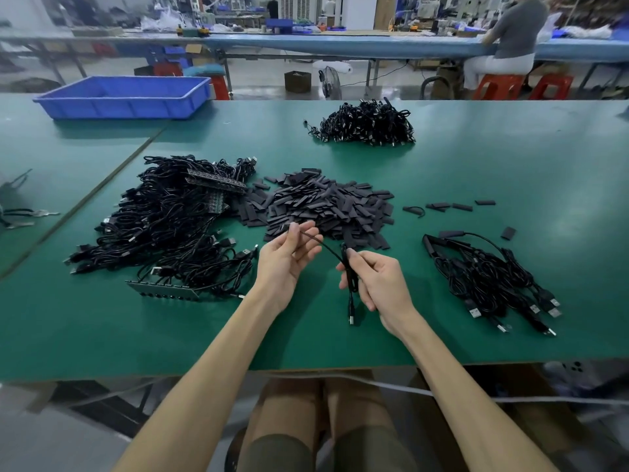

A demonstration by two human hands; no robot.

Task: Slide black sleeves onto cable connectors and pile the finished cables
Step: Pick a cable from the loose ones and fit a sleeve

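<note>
A thin black cable [326,248] stretches between my two hands above the green table [306,338]. My left hand [286,257] pinches its far end near a heap of loose black sleeves [326,207]. My right hand [377,284] grips the bundled part of the cable, whose USB plug [351,318] hangs down below my fingers. A big tangle of black cables [170,226] lies to the left. To the right lies a smaller pile of cables [490,281] with USB plugs pointing toward me.
Another cable pile [367,124] sits at the table's far side. A blue bin [126,95] stands at the far left. A few stray sleeves [449,206] lie right of the heap. A flat connector strip [163,290] lies at the left tangle's near edge. A person sits at a far bench.
</note>
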